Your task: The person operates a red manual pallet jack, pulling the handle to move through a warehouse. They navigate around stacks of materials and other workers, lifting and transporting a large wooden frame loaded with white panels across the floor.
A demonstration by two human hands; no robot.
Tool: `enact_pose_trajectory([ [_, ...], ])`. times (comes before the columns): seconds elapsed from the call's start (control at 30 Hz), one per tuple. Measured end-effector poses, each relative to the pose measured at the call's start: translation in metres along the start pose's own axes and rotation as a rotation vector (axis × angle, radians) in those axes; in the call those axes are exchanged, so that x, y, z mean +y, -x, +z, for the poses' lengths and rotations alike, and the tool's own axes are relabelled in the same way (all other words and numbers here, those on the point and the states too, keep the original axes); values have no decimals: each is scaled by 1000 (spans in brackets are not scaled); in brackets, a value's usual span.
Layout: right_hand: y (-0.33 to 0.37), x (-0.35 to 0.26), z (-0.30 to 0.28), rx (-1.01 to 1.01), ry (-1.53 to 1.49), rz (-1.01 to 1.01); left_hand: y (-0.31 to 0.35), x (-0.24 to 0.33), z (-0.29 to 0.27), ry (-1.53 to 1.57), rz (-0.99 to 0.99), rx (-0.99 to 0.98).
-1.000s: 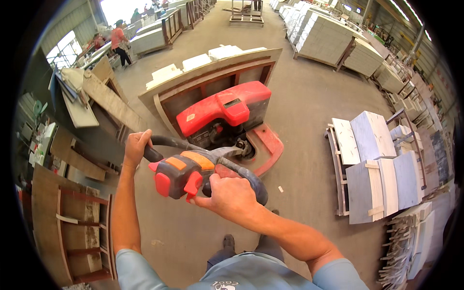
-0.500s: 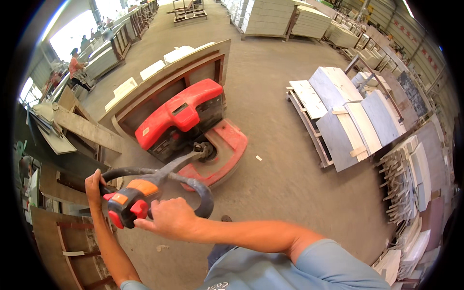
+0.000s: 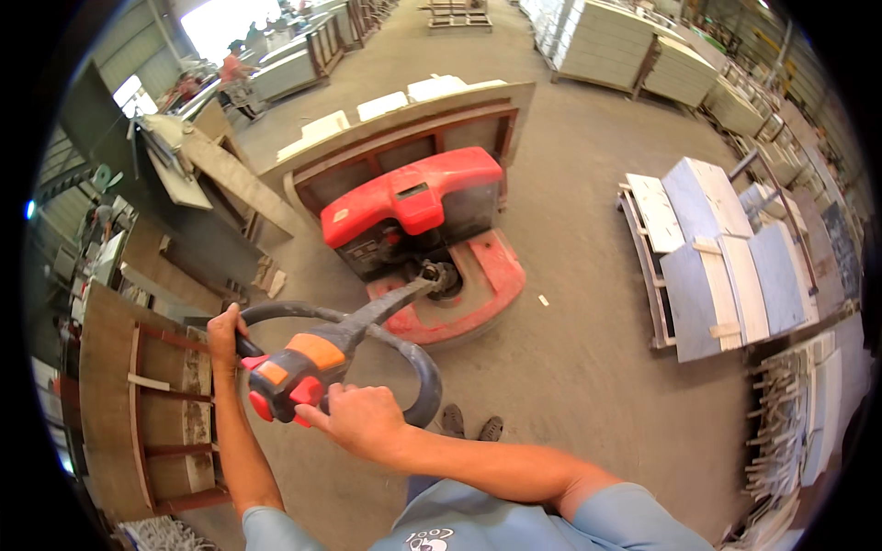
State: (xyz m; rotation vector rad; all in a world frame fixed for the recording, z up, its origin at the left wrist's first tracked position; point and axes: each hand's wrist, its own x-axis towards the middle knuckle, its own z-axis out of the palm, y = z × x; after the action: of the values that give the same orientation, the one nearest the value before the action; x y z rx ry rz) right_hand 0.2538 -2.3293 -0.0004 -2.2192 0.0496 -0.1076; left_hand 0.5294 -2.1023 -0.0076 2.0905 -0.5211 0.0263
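A red and black electric pallet truck (image 3: 418,197) stands in front of me, its grey steering arm (image 3: 386,305) reaching toward my body. At the arm's end sits a control head (image 3: 303,363) with orange panels and red buttons, inside a black looped handle (image 3: 424,376). My left hand (image 3: 226,332) is wrapped round the left grip of that handle. Closed on the right grip beside the red buttons is my right hand (image 3: 366,421), its thumb stretched toward a button; whether it presses is unclear. Beyond the truck body rises a brown-framed board (image 3: 404,124) with pale slabs behind it.
To the right, a pallet carries grey and pale slabs (image 3: 684,285). Bundled thin strips (image 3: 772,432) stand near the right rim. A wooden framed panel (image 3: 110,395) and leaning boards (image 3: 234,174) flank my left. Stacked white slabs (image 3: 602,50) and a person (image 3: 237,78) are farther off.
My view has swung left, so the truck, handle and slabs sit farther right in the picture. Both my shoes now show. My hands keep their hold on the handle.
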Motion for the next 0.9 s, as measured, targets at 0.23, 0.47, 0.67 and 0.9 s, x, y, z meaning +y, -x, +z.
enact_pose_trajectory([
  [0.23, 3, 4, 2, -166, 365, -81, 17, 14, 9, -123, 34, 56],
  [0.47, 23, 36, -17, -2, 442, -295, 40, 32, 32, -143, 4, 112],
  [0.67, 62, 73, -24, -164, 404, -209, 114, 14, 53, -231, -45, 231],
  [0.9, 130, 145, -57, -17, 344, -395, 224, 42, 128, -315, -55, 429],
])
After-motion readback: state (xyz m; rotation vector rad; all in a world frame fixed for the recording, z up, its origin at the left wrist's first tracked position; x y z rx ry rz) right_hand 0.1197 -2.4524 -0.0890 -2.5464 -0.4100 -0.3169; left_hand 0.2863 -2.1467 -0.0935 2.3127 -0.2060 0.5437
